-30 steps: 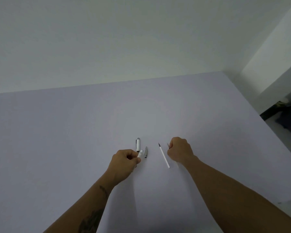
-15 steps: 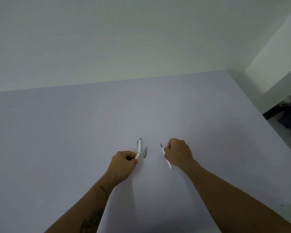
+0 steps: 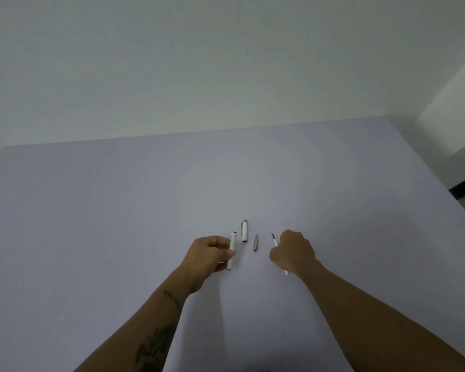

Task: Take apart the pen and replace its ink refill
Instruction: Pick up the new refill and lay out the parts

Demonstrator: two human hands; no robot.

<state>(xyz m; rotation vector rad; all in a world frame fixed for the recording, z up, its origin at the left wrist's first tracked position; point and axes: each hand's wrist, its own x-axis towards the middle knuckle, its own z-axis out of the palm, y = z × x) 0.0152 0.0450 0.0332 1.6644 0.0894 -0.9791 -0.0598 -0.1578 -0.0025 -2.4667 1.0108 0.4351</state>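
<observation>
My left hand (image 3: 210, 253) grips the white pen barrel (image 3: 232, 249), which stands nearly upright with its dark open end on top. My right hand (image 3: 293, 252) pinches a thin white ink refill (image 3: 274, 238); its dark tip sticks out above the fist and its tail shows below the wrist. Between the hands the white pen cap with a silver clip (image 3: 244, 230) lies on the table. Just right of the cap lies the small grey tip section (image 3: 255, 242).
The work surface is a broad pale lilac table (image 3: 118, 224) against a white wall. Its right edge runs diagonally at the far right, with dark floor beyond it.
My left hand has turned the barrel up, so more of its length shows. My right hand has picked the refill up from the table and holds it in the fist.
</observation>
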